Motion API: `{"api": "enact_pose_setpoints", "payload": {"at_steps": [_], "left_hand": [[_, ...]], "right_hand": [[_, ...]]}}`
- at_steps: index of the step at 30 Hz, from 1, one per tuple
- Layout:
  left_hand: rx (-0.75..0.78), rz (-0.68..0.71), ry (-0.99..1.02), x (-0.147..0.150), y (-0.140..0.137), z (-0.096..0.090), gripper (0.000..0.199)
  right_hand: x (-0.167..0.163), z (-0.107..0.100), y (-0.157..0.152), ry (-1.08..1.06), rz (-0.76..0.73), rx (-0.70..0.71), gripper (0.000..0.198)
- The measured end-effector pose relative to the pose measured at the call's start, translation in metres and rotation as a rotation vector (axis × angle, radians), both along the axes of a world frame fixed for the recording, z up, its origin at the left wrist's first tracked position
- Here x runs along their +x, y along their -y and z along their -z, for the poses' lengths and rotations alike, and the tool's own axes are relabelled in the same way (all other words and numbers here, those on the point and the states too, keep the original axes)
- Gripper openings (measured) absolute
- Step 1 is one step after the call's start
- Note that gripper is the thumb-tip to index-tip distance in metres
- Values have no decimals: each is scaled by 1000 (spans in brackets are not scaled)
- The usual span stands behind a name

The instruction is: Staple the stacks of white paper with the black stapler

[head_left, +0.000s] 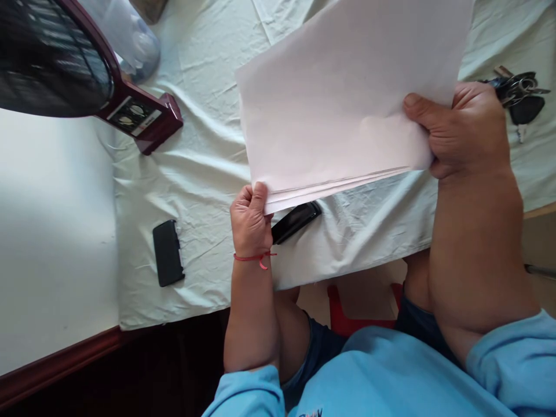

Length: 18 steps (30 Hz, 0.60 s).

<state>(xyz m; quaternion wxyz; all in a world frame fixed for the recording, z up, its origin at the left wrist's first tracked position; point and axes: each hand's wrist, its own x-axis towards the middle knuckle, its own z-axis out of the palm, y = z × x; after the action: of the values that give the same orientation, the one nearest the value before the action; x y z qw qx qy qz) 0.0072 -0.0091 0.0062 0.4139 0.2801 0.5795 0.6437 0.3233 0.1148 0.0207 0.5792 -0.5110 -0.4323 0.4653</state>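
Your blue shirt (386, 370) nearest. Your left hand (251, 226), right hand (471, 130) both clamped on paper (339, 110), above wrinkled cloth (204, 179). Paper partly hides black stapler (299, 221); keys (525, 103) beside right hand.

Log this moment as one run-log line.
left hand: pinching paper sheets at near-left corner | right hand: gripping their right side, thumb on top | black object: on tablecloth, partly hidden | keys: beside right hand
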Motion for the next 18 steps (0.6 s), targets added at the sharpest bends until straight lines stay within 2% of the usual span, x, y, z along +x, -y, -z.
{"api": "enact_pose_setpoints", "payload": {"at_steps": [4, 9, 14, 18], "left_hand": [[54, -13, 40, 3, -2, 0, 55], [37, 96, 49, 4, 1, -5, 52], [50, 35, 25, 7, 1, -5, 54], [63, 78, 36, 6, -1, -6, 55]], "right_hand": [[-2, -4, 1, 7, 3, -12, 46], [0, -5, 0, -55, 12, 44, 57], [6, 3, -4, -29, -25, 46, 53], [8, 6, -4, -18, -38, 46, 53]]}}
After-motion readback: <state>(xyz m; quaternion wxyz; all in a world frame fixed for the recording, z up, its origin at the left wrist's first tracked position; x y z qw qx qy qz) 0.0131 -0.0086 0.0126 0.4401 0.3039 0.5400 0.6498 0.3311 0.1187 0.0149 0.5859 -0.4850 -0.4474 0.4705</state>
